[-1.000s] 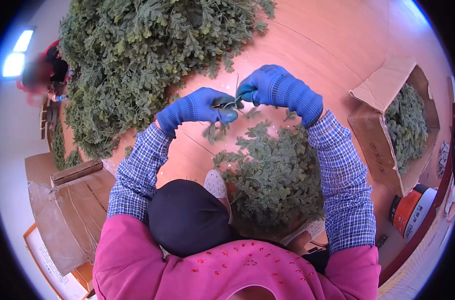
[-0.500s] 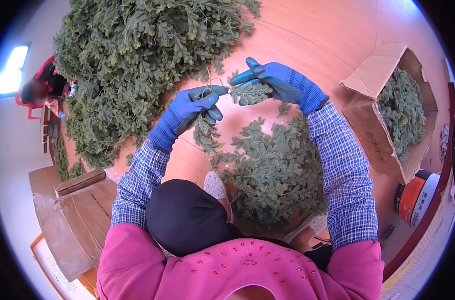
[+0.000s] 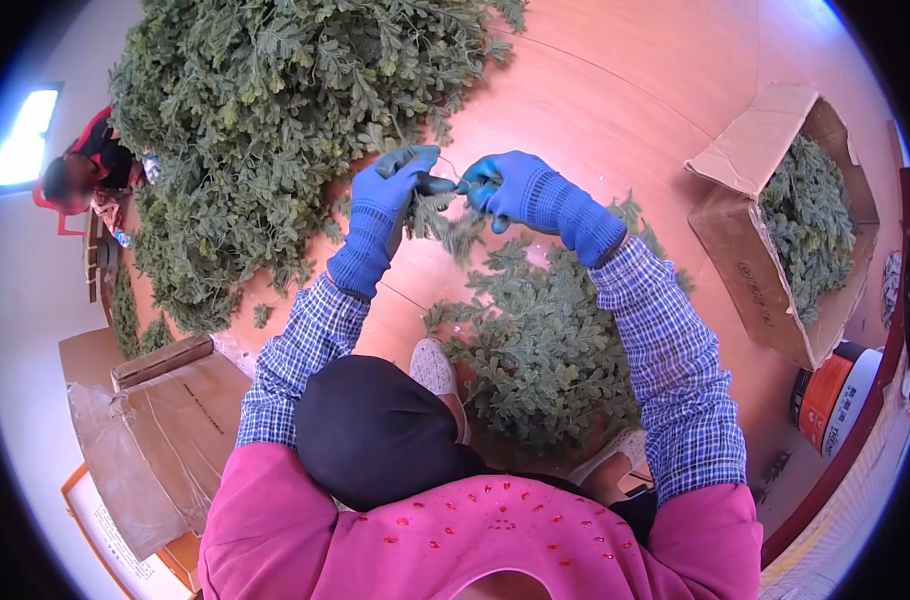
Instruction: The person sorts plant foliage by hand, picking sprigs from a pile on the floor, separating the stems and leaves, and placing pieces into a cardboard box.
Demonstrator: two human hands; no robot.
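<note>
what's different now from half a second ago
The right hand has moved left and slightly down, toward the left hand; its spread fingers have curled in, apparently pinching a thin stem. Leafy sprigs now hang below the meeting fingertips. The large pile, smaller pile and open cardboard box look unchanged.

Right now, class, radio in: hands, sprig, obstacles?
Left hand and right hand, gloved, together on a sprig. Leafy pile between the shoes; bigger heap beyond. Neither blocks the hands.
</note>
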